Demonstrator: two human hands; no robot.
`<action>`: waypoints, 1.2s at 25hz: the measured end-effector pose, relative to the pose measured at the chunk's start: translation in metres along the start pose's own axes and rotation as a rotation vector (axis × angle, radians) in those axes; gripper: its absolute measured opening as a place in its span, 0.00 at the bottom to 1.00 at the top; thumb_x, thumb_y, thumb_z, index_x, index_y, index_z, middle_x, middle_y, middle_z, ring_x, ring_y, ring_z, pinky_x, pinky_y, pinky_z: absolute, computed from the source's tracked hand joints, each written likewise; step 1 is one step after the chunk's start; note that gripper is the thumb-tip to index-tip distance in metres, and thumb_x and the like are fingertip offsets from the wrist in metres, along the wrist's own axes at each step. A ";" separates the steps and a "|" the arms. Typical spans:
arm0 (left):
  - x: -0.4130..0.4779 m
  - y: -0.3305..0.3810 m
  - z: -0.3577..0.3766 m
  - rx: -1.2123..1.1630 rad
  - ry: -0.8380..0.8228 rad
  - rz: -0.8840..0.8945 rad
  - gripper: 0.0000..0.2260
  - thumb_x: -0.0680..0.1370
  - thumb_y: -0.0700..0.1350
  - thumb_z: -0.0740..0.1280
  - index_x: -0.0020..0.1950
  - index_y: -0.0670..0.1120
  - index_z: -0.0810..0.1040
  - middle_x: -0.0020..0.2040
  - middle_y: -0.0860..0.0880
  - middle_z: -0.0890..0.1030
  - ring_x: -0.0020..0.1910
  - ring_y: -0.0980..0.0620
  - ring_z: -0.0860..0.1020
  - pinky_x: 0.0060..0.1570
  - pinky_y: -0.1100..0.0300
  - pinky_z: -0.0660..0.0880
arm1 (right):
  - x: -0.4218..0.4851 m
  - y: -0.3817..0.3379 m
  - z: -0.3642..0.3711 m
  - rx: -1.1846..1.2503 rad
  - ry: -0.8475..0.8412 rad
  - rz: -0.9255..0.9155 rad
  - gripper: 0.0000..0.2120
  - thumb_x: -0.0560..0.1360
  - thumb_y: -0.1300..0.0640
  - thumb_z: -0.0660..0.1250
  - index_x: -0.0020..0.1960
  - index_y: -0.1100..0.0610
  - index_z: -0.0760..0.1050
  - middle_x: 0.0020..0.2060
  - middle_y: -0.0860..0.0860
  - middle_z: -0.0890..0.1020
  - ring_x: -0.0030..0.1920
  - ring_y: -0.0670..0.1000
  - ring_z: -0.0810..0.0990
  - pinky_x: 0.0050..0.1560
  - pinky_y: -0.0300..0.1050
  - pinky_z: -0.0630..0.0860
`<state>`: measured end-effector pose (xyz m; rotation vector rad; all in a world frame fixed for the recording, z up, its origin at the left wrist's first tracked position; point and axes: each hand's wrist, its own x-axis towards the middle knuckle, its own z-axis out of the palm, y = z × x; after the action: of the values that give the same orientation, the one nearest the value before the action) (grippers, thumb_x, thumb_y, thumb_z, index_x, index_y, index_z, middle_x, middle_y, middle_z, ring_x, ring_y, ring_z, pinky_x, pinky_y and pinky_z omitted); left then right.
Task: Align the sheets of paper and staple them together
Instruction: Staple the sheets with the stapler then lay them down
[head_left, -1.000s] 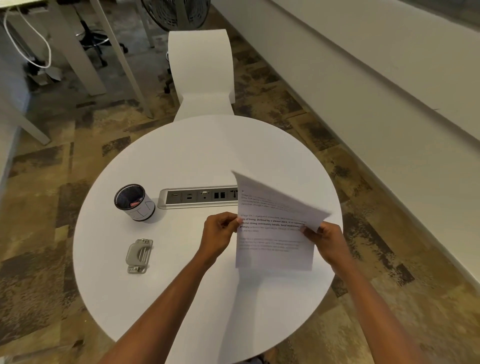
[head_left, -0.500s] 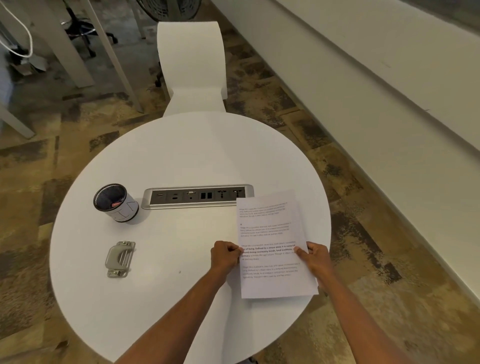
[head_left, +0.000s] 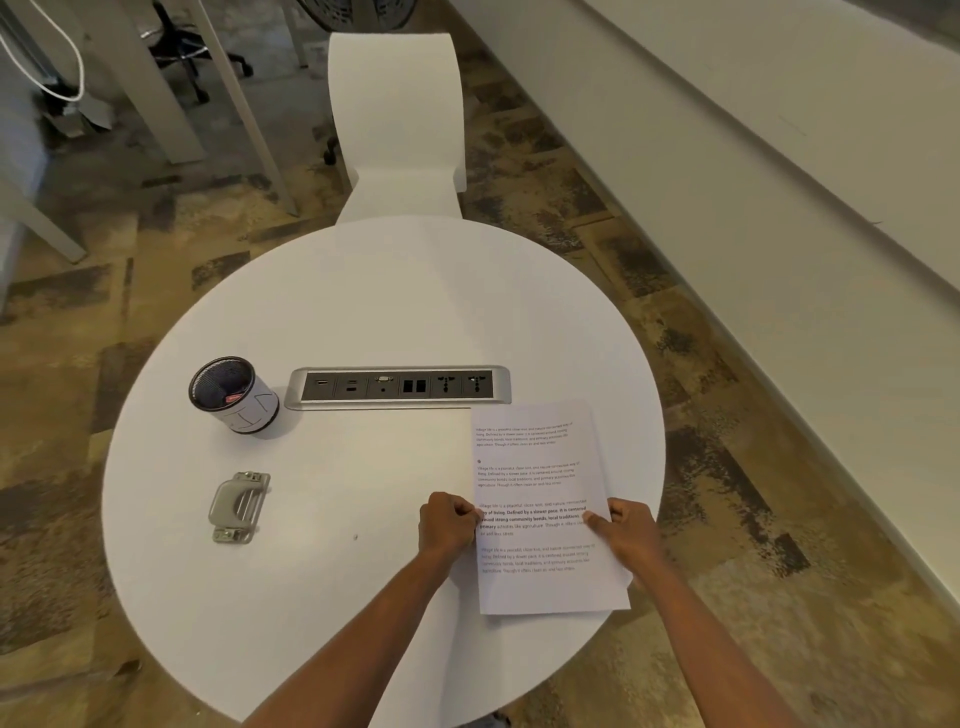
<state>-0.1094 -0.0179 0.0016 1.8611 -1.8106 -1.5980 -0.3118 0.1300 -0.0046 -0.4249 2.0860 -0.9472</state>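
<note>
The printed sheets of paper (head_left: 535, 457) lie flat as one stack on the right side of the round white table (head_left: 363, 301). My left hand (head_left: 447, 522) pinches the stack's left edge at mid-height. My right hand (head_left: 626, 527) pinches the right edge opposite it. A grey stapler (head_left: 239, 506) lies on the table's left side, well apart from both hands.
A mesh pen cup (head_left: 234, 395) stands at the left, beside a recessed socket strip (head_left: 397, 387) in the table's middle. A white chair (head_left: 397, 130) sits beyond the far edge. The stack's lower right corner reaches the table rim. A wall runs along the right.
The sheets were held up and tilted above the table; now they lie flat on it. Both hands came down with them and still grip the side edges.
</note>
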 end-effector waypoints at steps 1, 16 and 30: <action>-0.001 -0.002 0.000 0.002 -0.001 -0.004 0.06 0.72 0.40 0.72 0.37 0.39 0.83 0.38 0.41 0.85 0.39 0.42 0.84 0.45 0.47 0.82 | -0.001 0.002 0.001 -0.014 -0.003 -0.002 0.12 0.74 0.61 0.72 0.46 0.72 0.79 0.44 0.63 0.85 0.44 0.61 0.84 0.43 0.51 0.79; -0.005 -0.008 -0.027 0.147 0.128 0.000 0.09 0.73 0.47 0.72 0.37 0.42 0.81 0.38 0.47 0.83 0.40 0.45 0.82 0.40 0.58 0.73 | -0.013 -0.004 -0.003 -0.366 0.285 -0.037 0.11 0.76 0.53 0.69 0.37 0.56 0.77 0.35 0.50 0.81 0.34 0.48 0.77 0.34 0.43 0.73; -0.009 -0.097 -0.125 0.344 0.293 0.195 0.03 0.74 0.44 0.70 0.44 0.45 0.80 0.42 0.49 0.76 0.44 0.45 0.77 0.41 0.57 0.69 | -0.077 -0.030 0.118 -0.633 -0.062 -0.471 0.18 0.78 0.52 0.65 0.66 0.56 0.74 0.70 0.54 0.71 0.71 0.56 0.68 0.69 0.49 0.64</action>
<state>0.0455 -0.0534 -0.0032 1.8513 -2.1465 -0.9402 -0.1721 0.0974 0.0096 -1.2959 2.2405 -0.4800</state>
